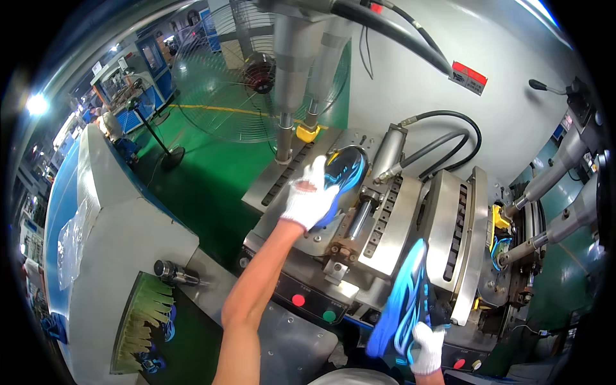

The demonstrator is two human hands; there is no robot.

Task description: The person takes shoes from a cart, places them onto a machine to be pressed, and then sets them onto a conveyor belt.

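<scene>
My left hand (308, 197), in a white glove with an opening showing skin on its back, reaches over the machine's left station. It is closed on the edge of a blue and black shoe upper (350, 170) resting there; the grip is partly hidden behind the hand. My right hand (428, 350), also in a white glove, is low at the right. Its fingers close around the lower end of another blue and black shoe upper (399, 314), with light-blue strands, held in front of the machine's middle.
Steel blocks (443, 224) and a cylinder (389, 154) with black hoses fill the machine's middle. Red (298, 300) and green (329, 316) buttons line its front. A large wire-guarded fan (256, 80) stands behind. At left, a grey housing (128, 237) has a fringed opening with blue pieces inside.
</scene>
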